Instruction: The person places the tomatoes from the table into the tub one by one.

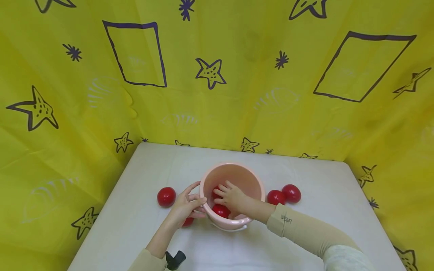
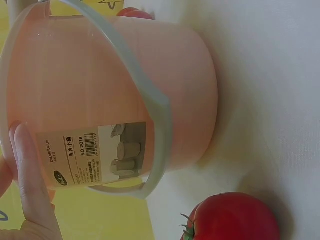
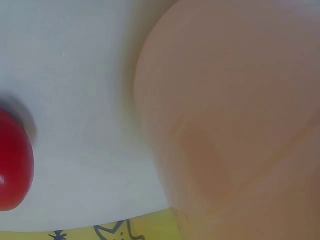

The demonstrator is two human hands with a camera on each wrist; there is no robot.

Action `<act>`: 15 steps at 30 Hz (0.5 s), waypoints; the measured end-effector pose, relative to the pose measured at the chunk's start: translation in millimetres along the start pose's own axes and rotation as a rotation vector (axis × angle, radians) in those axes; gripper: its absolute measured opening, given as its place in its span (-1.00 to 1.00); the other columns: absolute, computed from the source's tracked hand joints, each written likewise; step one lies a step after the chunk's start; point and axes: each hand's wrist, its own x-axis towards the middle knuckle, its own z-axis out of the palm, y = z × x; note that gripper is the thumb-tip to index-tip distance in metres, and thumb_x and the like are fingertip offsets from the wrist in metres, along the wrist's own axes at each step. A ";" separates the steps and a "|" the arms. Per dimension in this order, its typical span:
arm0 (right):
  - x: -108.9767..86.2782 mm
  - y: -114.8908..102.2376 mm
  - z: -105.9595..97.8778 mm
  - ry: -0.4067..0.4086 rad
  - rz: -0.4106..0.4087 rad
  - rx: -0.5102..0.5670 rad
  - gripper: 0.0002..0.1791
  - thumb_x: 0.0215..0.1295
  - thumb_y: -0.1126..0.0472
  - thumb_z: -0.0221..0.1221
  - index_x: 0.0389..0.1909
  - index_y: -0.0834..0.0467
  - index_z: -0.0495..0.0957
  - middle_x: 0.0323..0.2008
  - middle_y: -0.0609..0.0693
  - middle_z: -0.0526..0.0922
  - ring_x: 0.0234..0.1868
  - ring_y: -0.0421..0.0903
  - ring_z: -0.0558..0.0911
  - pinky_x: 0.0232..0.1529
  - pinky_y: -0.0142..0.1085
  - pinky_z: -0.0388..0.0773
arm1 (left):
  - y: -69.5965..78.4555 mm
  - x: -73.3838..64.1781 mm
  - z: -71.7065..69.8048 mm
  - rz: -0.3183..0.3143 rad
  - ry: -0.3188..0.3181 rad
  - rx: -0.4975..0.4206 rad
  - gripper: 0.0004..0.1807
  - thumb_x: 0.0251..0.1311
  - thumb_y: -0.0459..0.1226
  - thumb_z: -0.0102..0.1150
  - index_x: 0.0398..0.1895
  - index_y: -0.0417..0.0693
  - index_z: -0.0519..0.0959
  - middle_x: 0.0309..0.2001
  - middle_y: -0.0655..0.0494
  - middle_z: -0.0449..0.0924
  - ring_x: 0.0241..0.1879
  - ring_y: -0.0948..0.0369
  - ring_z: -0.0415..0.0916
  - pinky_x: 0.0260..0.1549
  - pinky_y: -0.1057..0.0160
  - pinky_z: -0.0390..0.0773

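Note:
A pink plastic bucket (image 1: 259,184) stands on the table, its pale handle (image 2: 161,120) lowered against the side. My left hand (image 1: 184,207) pinches the rim from the left, thumb at the edge and fingers along the outer wall. Reaching inside, my right hand (image 1: 234,198) has its fingers spread over the red tomatoes there. One tomato (image 1: 221,210) lies near the thumb; another (image 1: 216,192) is partly covered by the fingers. In the right wrist view the bucket wall (image 3: 225,100) hides this hand.
A tomato (image 1: 166,197) lies left of the bucket, and a second one (image 1: 188,222) is partly behind my left hand. Two more tomatoes, one nearer (image 1: 276,197) and one farther (image 1: 291,193), lie to the right. A yellow patterned curtain (image 1: 237,105) surrounds the white table (image 1: 312,188).

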 end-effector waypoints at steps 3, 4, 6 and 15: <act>-1.2 1.5 -0.1 0.024 -0.002 0.043 -0.19 -0.18 -0.35 0.25 0.22 -0.31 0.28 0.27 -0.16 0.26 0.28 -0.08 0.17 0.29 -0.10 0.11 | 0.4 -0.2 0.0 -0.001 0.000 -0.003 -0.24 0.11 -0.24 0.22 0.36 0.01 0.10 -0.39 0.01 0.57 -0.46 0.09 0.64 -0.43 0.13 0.63; -1.9 2.3 0.1 0.038 -0.001 0.079 -0.19 -0.19 -0.33 0.27 0.21 -0.30 0.30 0.26 -0.15 0.27 0.28 -0.07 0.18 0.29 -0.08 0.12 | 0.5 -0.3 0.0 -0.001 -0.001 -0.005 -0.24 0.11 -0.23 0.22 0.36 0.01 0.10 -0.40 0.01 0.57 -0.46 0.09 0.63 -0.43 0.12 0.63; -3.4 4.3 0.6 0.070 0.004 0.164 -0.17 -0.21 -0.29 0.31 0.20 -0.27 0.33 0.26 -0.12 0.29 0.29 -0.05 0.18 0.30 -0.04 0.11 | 0.6 -0.3 -0.2 0.001 -0.003 -0.005 -0.23 0.10 -0.22 0.23 0.37 0.01 0.09 -0.39 0.01 0.57 -0.46 0.09 0.63 -0.42 0.12 0.63; -22.9 20.6 -0.2 0.336 0.162 0.574 -0.22 -0.14 -0.15 0.35 0.20 -0.13 0.35 0.23 -0.03 0.32 0.28 0.00 0.20 0.27 0.11 0.09 | 0.2 -0.2 -0.5 0.000 -0.010 -0.008 -0.23 0.11 -0.23 0.23 0.36 0.01 0.09 -0.40 0.01 0.57 -0.47 0.11 0.63 -0.43 0.14 0.63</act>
